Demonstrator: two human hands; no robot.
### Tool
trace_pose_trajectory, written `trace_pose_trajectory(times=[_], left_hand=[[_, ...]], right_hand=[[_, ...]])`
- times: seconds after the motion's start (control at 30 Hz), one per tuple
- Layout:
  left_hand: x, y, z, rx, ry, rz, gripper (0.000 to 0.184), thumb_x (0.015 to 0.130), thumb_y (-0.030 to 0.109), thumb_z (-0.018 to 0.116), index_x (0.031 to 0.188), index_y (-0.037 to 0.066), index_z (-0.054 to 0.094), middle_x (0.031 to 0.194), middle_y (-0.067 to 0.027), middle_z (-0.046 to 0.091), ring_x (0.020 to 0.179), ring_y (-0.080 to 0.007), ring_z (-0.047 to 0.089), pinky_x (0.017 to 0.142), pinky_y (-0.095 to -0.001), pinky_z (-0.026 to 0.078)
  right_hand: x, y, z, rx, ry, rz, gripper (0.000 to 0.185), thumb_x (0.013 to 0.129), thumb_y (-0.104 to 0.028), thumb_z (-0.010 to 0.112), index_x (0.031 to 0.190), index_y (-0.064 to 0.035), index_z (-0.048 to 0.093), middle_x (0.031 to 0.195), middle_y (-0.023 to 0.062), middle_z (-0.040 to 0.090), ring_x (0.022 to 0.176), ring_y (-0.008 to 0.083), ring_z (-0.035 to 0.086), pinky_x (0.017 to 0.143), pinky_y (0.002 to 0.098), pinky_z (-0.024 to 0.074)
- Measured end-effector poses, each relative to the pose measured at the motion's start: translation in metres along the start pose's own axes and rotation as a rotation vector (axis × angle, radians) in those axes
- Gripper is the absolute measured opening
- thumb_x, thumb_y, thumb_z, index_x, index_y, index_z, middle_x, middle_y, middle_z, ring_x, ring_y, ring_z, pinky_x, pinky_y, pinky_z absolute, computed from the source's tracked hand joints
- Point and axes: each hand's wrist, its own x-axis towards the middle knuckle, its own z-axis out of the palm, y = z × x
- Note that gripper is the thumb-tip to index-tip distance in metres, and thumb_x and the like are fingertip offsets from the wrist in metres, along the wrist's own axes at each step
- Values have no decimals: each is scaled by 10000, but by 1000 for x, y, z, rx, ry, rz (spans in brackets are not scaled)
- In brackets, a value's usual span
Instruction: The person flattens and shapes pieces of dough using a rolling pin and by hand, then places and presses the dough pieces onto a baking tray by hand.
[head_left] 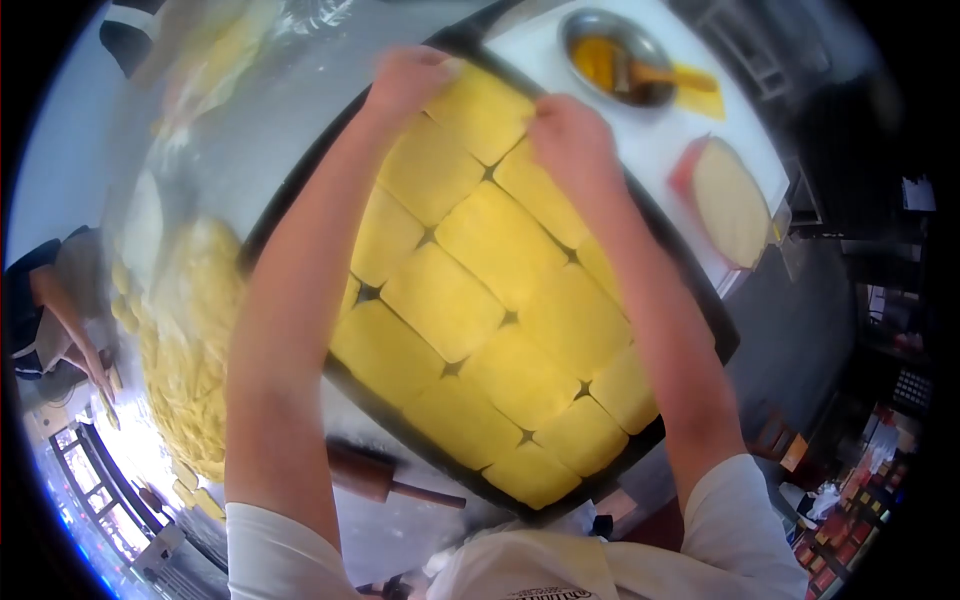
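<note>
Rows of flat yellow dough rectangles (pixel 485 235) fill a dark baking tray (pixel 725 335) that lies at a slant before me. At its far end, my left hand (pixel 412 78) has its fingers closed at the upper left corner of a dough piece (pixel 482 110). The fingers of my right hand (pixel 568 130) are curled in at that same piece's right corner. The piece lies flat among the others, and small dark gaps show where corners meet. My fingertips are partly hidden.
On a white board (pixel 520 45) at upper right stands a metal bowl (pixel 655 95) of yellow liquid with a brush (pixel 665 75). An oval pale thing with a red edge (pixel 730 200) lies nearby. A rolling pin (pixel 365 472), heaped yellow dough (pixel 185 380) and another person's arm (pixel 70 315) are leftward.
</note>
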Motion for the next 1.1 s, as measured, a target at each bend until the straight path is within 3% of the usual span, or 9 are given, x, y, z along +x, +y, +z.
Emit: trace_pose_trajectory(times=[0.23,0.37,0.57,0.67,0.7,0.8,0.83,0.97,1.1], left_hand=[[34,-44,6,229,104,200,400,888,254,771,1214,24,760,1093,-121,786,999,-237,737,914,-384,565],[26,-44,13,267,212,325,359,879,204,755,1170,-5,760,1114,-180,781,1046,-297,745,946,-392,559],[-4,-45,27,312,335,433,359,931,96,658,1276,3,697,1250,-194,731,1160,-351,701,1026,-422,525],[-41,-45,26,576,436,713,400,952,88,626,1345,17,644,1358,-195,670,1257,-384,630,1074,-444,497],[-54,-27,21,638,234,480,427,960,135,659,1367,12,618,1420,-203,617,1308,-407,567,1100,-464,478],[-78,-21,26,765,60,461,496,967,217,692,1390,-23,590,1435,-240,594,1308,-428,556,1119,-482,461],[-81,-25,24,771,17,547,626,980,348,693,1427,-65,544,1483,-273,546,1358,-445,517,1180,-503,400],[-81,-36,30,787,79,546,769,1007,474,634,1483,-104,461,1547,-284,487,1456,-424,435,1246,-542,294],[-80,-38,40,870,98,459,831,1023,533,589,1510,-117,412,1603,-267,432,1531,-377,355,1269,-556,236]], right_hand=[[-31,5,2,-416,162,-633,410,933,-206,732,1276,0,641,1291,164,658,1221,350,600,1038,451,481],[-33,12,13,-527,101,-641,504,931,-293,746,1290,36,615,1348,173,621,1295,334,550,1089,463,440],[-36,18,17,-554,141,-679,519,927,-307,745,1286,43,608,1331,184,624,1289,343,555,1079,460,450],[-34,16,15,-448,125,-640,435,922,-211,721,1278,19,621,1287,147,654,1249,334,578,1051,469,465],[-29,13,11,-425,117,-638,408,905,-166,713,1269,1,635,1256,124,669,1220,326,588,1032,473,471],[5,1,6,-380,104,-709,375,853,-50,690,1229,-52,683,1168,57,709,1131,298,610,973,473,485],[24,-3,8,-380,119,-780,374,835,-23,684,1206,-70,702,1140,36,719,1101,285,613,952,465,487],[98,-16,21,-484,109,-1078,334,800,14,685,1096,-121,764,1049,-14,731,1042,250,602,890,417,480],[129,-21,29,-580,-114,-1125,364,804,-15,644,1129,-129,763,1066,37,720,1049,304,581,895,416,482]])
